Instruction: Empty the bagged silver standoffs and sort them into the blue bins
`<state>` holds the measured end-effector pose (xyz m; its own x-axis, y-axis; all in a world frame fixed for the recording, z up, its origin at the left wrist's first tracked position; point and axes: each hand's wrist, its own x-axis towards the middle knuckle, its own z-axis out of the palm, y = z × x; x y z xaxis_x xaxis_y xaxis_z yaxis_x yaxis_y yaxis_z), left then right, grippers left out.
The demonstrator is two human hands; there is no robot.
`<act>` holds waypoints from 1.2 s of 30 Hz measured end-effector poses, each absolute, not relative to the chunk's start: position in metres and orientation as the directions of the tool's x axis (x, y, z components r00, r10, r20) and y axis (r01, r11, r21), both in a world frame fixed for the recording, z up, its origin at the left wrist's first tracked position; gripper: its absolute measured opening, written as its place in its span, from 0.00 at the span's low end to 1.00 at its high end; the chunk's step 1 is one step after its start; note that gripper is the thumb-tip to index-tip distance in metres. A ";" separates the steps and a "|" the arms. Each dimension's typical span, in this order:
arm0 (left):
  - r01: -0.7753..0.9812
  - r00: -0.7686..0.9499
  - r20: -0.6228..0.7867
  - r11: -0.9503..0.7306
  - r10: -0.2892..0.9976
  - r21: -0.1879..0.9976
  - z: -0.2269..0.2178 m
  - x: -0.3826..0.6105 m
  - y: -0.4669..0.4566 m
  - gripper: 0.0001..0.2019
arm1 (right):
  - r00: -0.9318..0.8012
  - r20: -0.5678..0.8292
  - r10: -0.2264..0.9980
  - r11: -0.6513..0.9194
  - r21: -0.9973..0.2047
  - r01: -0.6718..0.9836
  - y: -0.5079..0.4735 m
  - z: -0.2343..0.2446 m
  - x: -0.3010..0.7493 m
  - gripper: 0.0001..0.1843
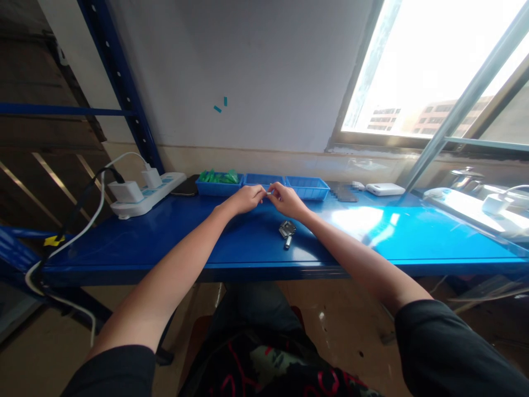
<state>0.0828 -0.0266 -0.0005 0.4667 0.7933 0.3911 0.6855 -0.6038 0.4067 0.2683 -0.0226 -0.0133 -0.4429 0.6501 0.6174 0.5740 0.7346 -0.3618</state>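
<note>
Both hands meet in front of the blue bins, above the blue table (231,248). My right hand (287,202) pinches a small whitish piece (269,193), too small to name. Close beside it, my left hand (247,199) has thumb and fingers pressed together near the same piece; whatever they hold is hidden. On the tabletop below the hands lies a little pile of metal parts (286,229), with one short silver cylinder-like piece (288,242) at its near side.
Green packets fill the left blue bin (219,189); a middle bin (264,180) and right bin (309,189) adjoin it. Power strips (142,201) with chargers lie at both ends. A white box-like device (385,189) and a dark flat object (345,193) stand right of the bins.
</note>
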 end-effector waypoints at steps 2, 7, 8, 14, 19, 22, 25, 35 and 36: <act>0.685 0.471 0.384 -0.604 0.794 0.408 0.000 0.084 -0.029 0.16 | -0.441 0.609 0.659 0.724 -0.355 0.591 -0.022 -0.013 0.268 0.07; 0.675 0.472 0.404 -0.616 0.783 0.406 0.002 0.083 -0.030 0.17 | -0.424 0.592 0.686 0.689 -0.341 0.639 -0.025 -0.010 0.268 0.08; 0.674 0.464 0.415 -0.615 0.783 0.408 0.002 0.082 -0.030 0.17 | -0.418 0.593 0.688 0.685 -0.339 0.645 -0.026 -0.009 0.268 0.08; 0.678 0.436 0.455 -0.616 0.777 0.402 0.003 0.081 -0.028 0.15 | -0.404 0.611 0.681 0.690 -0.348 0.635 -0.029 -0.007 0.267 0.09; 0.682 0.448 0.441 -0.616 0.778 0.394 0.004 0.081 -0.028 0.14 | -0.422 0.628 0.654 0.727 -0.367 0.580 -0.028 -0.009 0.268 0.13; 0.686 0.460 0.421 -0.614 0.782 0.390 0.004 0.082 -0.027 0.15 | -0.440 0.622 0.648 0.729 -0.337 0.596 -0.028 -0.009 0.268 0.09; 0.690 0.457 0.409 -0.605 0.790 0.397 0.003 0.081 -0.027 0.15 | -0.427 0.611 0.667 0.702 -0.322 0.635 -0.027 -0.008 0.269 0.08; 0.684 0.442 0.464 -0.623 0.768 0.380 0.006 0.083 -0.031 0.14 | -0.378 0.620 0.688 0.668 -0.336 0.664 -0.029 -0.005 0.268 0.12; 0.682 0.446 0.458 -0.623 0.769 0.382 0.005 0.084 -0.031 0.14 | -0.385 0.616 0.687 0.675 -0.346 0.652 -0.029 -0.005 0.269 0.11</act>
<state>0.0836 -0.0306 0.0054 0.4462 0.7689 0.4580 0.6823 -0.6234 0.3819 0.2685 -0.0290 -0.0050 -0.3849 0.6869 0.6164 0.6516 0.6752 -0.3456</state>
